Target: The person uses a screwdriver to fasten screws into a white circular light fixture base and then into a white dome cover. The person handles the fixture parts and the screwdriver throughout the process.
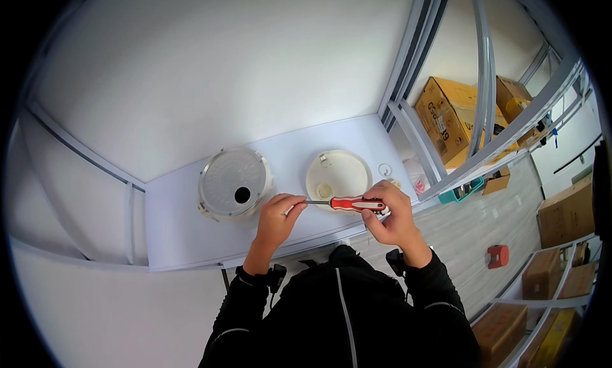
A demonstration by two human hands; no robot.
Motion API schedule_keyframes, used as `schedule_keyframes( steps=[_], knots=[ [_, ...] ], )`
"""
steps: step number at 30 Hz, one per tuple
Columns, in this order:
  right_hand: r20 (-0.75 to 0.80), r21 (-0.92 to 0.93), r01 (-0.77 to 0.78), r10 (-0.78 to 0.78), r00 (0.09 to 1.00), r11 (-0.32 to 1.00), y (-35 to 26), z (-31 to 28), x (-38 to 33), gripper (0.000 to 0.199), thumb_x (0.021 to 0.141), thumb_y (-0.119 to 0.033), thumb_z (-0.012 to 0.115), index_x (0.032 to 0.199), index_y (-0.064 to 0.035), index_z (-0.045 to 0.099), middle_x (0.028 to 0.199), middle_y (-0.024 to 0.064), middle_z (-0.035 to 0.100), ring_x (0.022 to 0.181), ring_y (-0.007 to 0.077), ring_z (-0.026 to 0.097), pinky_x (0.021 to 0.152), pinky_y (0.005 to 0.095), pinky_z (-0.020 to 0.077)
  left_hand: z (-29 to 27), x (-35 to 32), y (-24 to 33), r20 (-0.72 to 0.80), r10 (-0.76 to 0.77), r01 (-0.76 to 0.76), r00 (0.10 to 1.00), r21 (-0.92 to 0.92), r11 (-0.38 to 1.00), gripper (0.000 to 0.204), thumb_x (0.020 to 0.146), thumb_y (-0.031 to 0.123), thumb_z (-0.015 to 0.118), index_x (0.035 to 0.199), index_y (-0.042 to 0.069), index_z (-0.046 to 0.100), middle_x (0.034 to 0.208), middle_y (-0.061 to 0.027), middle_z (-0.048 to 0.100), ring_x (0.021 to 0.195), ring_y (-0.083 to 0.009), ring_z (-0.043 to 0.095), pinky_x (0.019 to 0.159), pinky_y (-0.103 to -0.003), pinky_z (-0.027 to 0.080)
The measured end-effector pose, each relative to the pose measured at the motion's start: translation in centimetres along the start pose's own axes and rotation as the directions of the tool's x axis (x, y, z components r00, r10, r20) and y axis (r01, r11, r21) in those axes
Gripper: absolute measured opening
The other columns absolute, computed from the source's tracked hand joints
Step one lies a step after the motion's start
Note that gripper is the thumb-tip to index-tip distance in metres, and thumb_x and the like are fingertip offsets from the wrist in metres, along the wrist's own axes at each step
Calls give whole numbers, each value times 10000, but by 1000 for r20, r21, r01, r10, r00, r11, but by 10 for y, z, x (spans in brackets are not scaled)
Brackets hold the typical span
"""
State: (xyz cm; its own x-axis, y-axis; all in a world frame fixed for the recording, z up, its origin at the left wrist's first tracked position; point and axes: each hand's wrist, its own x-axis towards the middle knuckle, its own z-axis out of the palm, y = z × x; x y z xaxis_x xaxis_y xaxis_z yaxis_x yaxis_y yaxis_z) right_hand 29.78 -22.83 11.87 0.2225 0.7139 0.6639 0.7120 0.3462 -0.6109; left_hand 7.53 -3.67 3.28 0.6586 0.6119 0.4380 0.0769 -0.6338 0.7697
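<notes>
A screwdriver (344,203) with a red and grey handle lies level between my hands, above the table's near side. My right hand (395,218) is closed around the end of its handle. The fingertips of my left hand (275,223) pinch the thin metal shaft near its tip, which they hide. Behind my left hand sits a round white housing (233,173) with a grey disc-shaped top and a dark round hole. Beyond the screwdriver rests a shallow white round cover (347,170), with a small cream round part (324,191) inside it.
A thin clear ring (385,170) lies on the white table (178,234), right of the cover. Grey frame posts (408,62) rise at the right. Beyond them are cardboard boxes (446,119), a teal bin (462,191) and a red stool (498,256) on the floor.
</notes>
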Motion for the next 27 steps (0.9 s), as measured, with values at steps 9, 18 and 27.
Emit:
schedule_keyframes(
  steps=[9,18,27],
  knots=[
    [-1,28,-14,14,1000,1000,9,-12,0,271,820,-11,755,1083,-9,691,910,136,693,754,256,662,679,338,519,7,5,0,20,10,-10,1000,-37,999,159,953,62,819,1106,19,817,996,-123,795,818,-246,744,692,-334,570],
    [-14,44,-6,6,1000,999,14,-19,-3,274,803,-6,759,1070,-10,695,912,138,703,739,259,686,682,325,534,9,4,2,18,46,-45,999,-16,999,161,969,56,802,1124,17,818,992,-119,784,808,-239,729,694,-327,566],
    [-8,56,-19,20,1000,998,19,-27,-6,291,809,-25,740,1092,4,680,896,145,687,746,251,640,685,342,509,14,8,6,36,51,-50,998,-16,999,160,961,53,809,1118,20,817,987,-108,776,808,-232,721,699,-331,565]
  ],
)
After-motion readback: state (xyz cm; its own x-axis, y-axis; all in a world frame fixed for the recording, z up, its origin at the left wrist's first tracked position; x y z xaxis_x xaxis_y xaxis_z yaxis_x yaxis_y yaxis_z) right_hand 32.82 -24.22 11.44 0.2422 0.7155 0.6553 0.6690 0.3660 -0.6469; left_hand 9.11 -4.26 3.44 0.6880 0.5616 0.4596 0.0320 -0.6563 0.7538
